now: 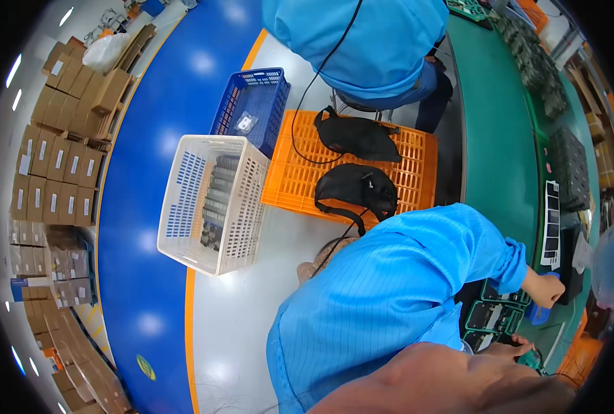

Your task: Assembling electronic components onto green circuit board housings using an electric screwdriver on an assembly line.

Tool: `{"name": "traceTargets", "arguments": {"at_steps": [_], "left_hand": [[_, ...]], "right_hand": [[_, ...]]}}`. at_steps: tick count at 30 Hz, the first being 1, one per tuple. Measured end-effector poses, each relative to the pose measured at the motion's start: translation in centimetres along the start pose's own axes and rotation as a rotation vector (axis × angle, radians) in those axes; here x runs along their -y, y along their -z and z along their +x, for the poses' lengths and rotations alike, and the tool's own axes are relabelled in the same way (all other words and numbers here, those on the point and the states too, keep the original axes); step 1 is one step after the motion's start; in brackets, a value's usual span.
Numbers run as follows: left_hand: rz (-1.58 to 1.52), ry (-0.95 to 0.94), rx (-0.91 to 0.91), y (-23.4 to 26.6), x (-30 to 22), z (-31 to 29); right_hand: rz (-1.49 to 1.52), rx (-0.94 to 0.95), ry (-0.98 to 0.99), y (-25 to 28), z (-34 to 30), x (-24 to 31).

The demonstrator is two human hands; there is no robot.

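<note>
the wearer's bare forearm (452,379) comes in from the lower edge and ends at the right hand (517,347), which lies low by the green bench (500,124) against a dark green-framed board (528,359). the fingers look curled about it, though the rim bends things so much that i cannot tell whether they grip it or only rest there. the left hand does not show.

a co-worker in a blue coat (383,297) stands between the camera and the bench and blocks much of it. that person's hand (545,288) is closed on a small blue thing just above a cluster of green boards (493,317), beside a white strip (550,224) of dark squares. more dark parts lie in rows further along the bench.

behind the co-worker, on the pale floor, an orange crate (417,159) carries two black bags (355,190), a cable running from each. touching its left edge stands a white basket (182,200) filled with grey parts, and behind that a blue basket (251,103). another person in blue (362,41) stands at the top. brown cartons (58,145) are stacked along the left wall, past the blue floor strip.
</note>
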State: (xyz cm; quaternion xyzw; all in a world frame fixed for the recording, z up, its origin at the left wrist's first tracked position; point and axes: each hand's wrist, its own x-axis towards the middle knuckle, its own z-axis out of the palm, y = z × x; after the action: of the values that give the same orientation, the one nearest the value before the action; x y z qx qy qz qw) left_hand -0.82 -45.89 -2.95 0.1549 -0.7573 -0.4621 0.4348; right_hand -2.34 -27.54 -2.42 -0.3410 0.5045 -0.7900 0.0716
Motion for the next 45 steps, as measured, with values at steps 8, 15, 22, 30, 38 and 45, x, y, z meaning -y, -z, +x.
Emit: {"name": "traceTargets", "arguments": {"at_steps": [8, 15, 22, 30, 38, 45], "left_hand": [[-0.179, -0.022, -0.049, 2.1, -3.1, -8.2], [-0.113, 0.093, 0.069, 2.8, -1.8, -14.0], [-0.264, 0.131, 0.202, 1.7, -5.9, -16.6], [0.074, -0.107, 0.266, 0.7, -7.3, -17.0], [0.242, -0.246, 0.383, -0.2, -7.0, -16.3], [0.13, -0.112, 0.345, 0.6, -7.8, -16.5]], "right_hand": [[-0.105, -0.065, -0.071, 2.7, 1.3, -2.2], [0.148, 0.091, 0.05, -2.5, 0.3, 5.5], [0.239, 0.268, 0.088, -0.6, -0.7, 6.7], [0.344, 0.122, 0.018, 1.4, -2.2, 6.3], [0.451, 0.108, -0.032, 2.2, -1.8, 6.9], [0.308, 0.081, 0.079, 0.1, -2.0, 7.0]]}}
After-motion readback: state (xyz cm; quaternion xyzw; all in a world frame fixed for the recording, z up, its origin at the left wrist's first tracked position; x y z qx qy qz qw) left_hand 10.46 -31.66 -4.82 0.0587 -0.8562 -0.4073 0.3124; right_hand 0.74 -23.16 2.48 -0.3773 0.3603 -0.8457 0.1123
